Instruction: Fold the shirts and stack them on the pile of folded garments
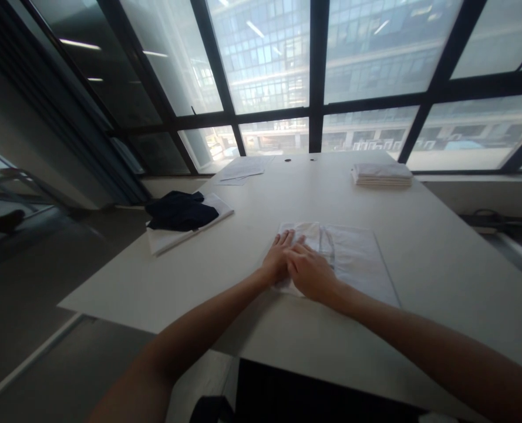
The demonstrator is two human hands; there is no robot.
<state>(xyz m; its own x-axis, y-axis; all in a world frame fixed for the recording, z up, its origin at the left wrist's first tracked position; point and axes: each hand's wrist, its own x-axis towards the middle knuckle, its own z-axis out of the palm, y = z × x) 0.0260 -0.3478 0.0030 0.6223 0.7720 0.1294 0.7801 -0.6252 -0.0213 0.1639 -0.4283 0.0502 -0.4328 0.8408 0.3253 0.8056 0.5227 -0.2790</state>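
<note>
A folded white cloth (pixel 307 232) lies flat near the front of the table. Its right part is a smooth, pale rectangular panel (pixel 361 258); I cannot tell whether this is cloth or a plastic bag. My left hand (pixel 279 255) rests palm down on the cloth's left part, with fingers stretched forward. Beside it, partly overlapping its fingers, my right hand (pixel 309 267) presses down on the same part with extended fingers. Both hands are open and hold nothing. They hide some of the cloth's left side and front edge.
The white table (pixel 441 282) reaches toward large windows. On its left lies a dark navy cloth (pixel 181 211) on a white folded piece (pixel 168 239). Paper sheets (pixel 243 169) lie at the back left, and a stack of folded white cloths (pixel 381 175) at the back right.
</note>
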